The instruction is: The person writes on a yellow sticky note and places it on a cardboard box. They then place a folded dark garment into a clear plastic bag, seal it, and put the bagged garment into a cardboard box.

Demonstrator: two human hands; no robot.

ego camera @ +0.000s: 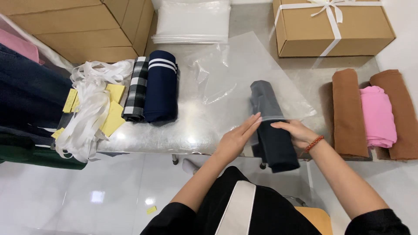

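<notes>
At the tabletop's (174, 135) near edge, the folded dark cloth (274, 146) overhangs, its far half inside a clear plastic bag (244, 74). The left hand (237, 139) lies flat and open against the bag's mouth, and the right hand (296, 132) has its grip closed on the cloth. Brown and pink rolled cloths (376, 115) lie by the right edge, and a navy striped roll (161, 87) sits towards the left.

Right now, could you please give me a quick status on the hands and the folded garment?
Both hands on work. Left hand flat beside dark folded garment; right hand holds it, half inside clear plastic bag. Nothing blocking.
</notes>
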